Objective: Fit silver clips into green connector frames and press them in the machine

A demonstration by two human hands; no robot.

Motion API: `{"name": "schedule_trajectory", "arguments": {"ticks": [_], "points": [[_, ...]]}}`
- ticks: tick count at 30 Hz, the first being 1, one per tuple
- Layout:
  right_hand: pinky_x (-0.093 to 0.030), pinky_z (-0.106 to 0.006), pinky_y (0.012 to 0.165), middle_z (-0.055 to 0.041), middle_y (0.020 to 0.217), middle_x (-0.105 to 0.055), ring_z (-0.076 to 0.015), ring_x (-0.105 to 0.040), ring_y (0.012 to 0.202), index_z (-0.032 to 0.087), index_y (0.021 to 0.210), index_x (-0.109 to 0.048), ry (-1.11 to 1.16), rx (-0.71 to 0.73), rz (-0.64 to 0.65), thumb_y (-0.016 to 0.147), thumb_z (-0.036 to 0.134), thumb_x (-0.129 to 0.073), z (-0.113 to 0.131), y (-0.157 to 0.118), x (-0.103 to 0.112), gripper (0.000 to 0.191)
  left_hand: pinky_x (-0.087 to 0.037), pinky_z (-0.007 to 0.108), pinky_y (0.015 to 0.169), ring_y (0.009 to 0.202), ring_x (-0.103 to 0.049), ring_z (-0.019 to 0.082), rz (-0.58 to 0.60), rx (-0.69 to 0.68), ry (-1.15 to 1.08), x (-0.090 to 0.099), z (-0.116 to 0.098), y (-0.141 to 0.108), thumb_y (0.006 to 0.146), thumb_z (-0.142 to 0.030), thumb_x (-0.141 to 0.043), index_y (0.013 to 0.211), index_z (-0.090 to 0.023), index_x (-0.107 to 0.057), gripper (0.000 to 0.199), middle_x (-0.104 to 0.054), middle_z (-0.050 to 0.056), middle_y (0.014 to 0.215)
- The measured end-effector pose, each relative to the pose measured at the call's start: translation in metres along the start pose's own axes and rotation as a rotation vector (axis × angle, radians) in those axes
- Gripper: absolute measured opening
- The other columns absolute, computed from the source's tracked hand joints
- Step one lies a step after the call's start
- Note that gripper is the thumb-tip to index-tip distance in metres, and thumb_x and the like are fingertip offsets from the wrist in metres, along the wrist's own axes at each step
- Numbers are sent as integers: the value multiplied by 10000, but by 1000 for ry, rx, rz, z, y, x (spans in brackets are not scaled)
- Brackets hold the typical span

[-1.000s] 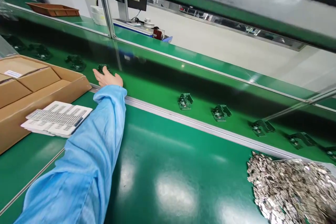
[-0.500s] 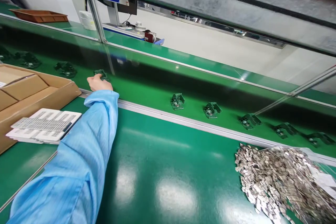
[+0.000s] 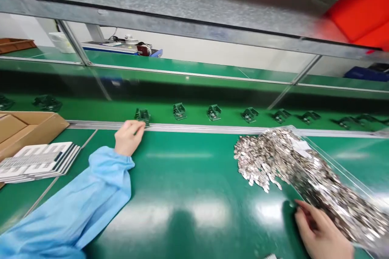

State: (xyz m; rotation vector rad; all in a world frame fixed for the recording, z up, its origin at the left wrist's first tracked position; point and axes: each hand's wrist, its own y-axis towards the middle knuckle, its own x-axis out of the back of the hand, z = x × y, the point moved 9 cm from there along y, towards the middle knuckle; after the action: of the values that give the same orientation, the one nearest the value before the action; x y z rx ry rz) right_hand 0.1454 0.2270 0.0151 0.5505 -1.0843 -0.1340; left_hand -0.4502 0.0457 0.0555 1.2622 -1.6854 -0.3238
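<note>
My left hand (image 3: 129, 136), in a blue sleeve, is closed in a pinch at the near edge of a green circuit board (image 3: 142, 115). That board lies at the front of the green belt, its lower edge partly covered by my fingertips. Low on the right, my right hand (image 3: 323, 230) has its thumb and fingers curled together above the table. Whatever it may pinch is too small to make out. Beside it lies a heap of small shiny metal pieces (image 3: 264, 158), spilling out of a clear plastic container (image 3: 337, 166).
Several similar boards, one of them a nearby board (image 3: 179, 111), stand in a row along the belt (image 3: 115, 107). At left are a cardboard box (image 3: 45, 133) and a stack of white printed trays (image 3: 39, 162). A metal rail (image 3: 194, 128) separates table and belt; a grey shelf (image 3: 182, 20) hangs above.
The view has swung to the right. My left hand has brought its board rightward, nearer the other boards and the belt's front edge. My right hand has come into view beside the metal pieces.
</note>
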Motion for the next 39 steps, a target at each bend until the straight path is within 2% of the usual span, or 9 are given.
{"name": "schedule_trajectory", "arguments": {"ticks": [5, 7, 10, 14, 17, 22, 29, 34, 39], "points": [[-501, -335, 570, -53, 708, -636, -197, -603, 568, 165, 894, -697, 47, 27, 44, 782, 471, -439, 11, 0, 0, 415, -527, 321, 790, 816, -659, 203, 160, -141, -86, 7, -69, -64, 810, -305, -594, 823, -267, -662, 78, -675, 30, 847], [-497, -333, 572, -52, 701, -631, -195, -596, 567, 162, 903, -700, 78, 18, 54, 783, 460, -445, 7, -2, -2, 409, -514, 384, 846, 935, -623, 256, 61, -110, -40, 23, -70, -68, 782, -343, -632, 900, -230, -617, 164, -640, 79, 924], [-506, -329, 577, -58, 719, -641, -195, -599, 576, 159, 915, -700, 182, -33, 57, 770, 463, -475, -5, -4, -8, 404, -453, 489, 953, 1164, -496, 342, -76, 21, 78, 43, -56, -66, 665, -457, -733, 1134, -170, -501, 597, -545, 160, 1145], [-530, -321, 592, -71, 735, -664, -198, -614, 587, 154, 945, -690, 372, -145, 36, 749, 478, -526, -18, -5, -14, 414, -417, 553, 966, 1250, -442, 371, 56, 279, 160, 32, -42, -70, 596, -574, -743, 1331, -169, -309, 945, -457, 186, 1293], [-544, -321, 605, -70, 718, -667, -203, -625, 596, 159, 947, -684, 471, -203, 10, 732, 490, -556, -21, -7, -13, 415, -409, 568, 955, 1247, -457, 381, 186, 407, 190, 16, -46, -76, 600, -599, -730, 1374, -166, -243, 1012, -466, 194, 1317], [-535, -308, 547, -46, 676, -645, -189, -607, 553, 170, 958, -683, 647, -269, -12, 681, 499, -629, -16, -5, -8, 433, -368, 585, 979, 1264, -445, 421, 215, 527, 247, 6, -49, -68, 580, -611, -743, 1401, -145, -210, 1085, -482, 235, 1351], [-501, -279, 446, -39, 578, -657, -178, -609, 481, 188, 699, -657, 1053, -543, 61, 416, 530, -835, 0, -11, -6, 478, -410, 567, 973, 1197, -538, 430, 332, 566, 204, 2, -52, -64, 620, -517, -752, 1426, -158, -179, 1052, -553, 226, 1311], [-504, -260, 442, -94, 698, -721, -171, -639, 505, 170, 705, -634, 1149, -632, 76, 458, 588, -825, -1, -41, 17, 522, -439, 460, 1018, 1255, -517, 361, 598, 464, 106, -14, -70, -79, 641, -571, -711, 1460, -258, -152, 1040, -401, 124, 1489], [-477, -195, 440, -72, 752, -728, -122, -623, 527, 164, 742, -642, 1257, -682, 52, 554, 507, -840, 9, -84, 44, 439, -360, 590, 1049, 1339, -375, 439, 645, 431, 168, -12, -97, -83, 519, -607, -770, 1484, -245, -100, 1230, -252, 136, 1561]]}}
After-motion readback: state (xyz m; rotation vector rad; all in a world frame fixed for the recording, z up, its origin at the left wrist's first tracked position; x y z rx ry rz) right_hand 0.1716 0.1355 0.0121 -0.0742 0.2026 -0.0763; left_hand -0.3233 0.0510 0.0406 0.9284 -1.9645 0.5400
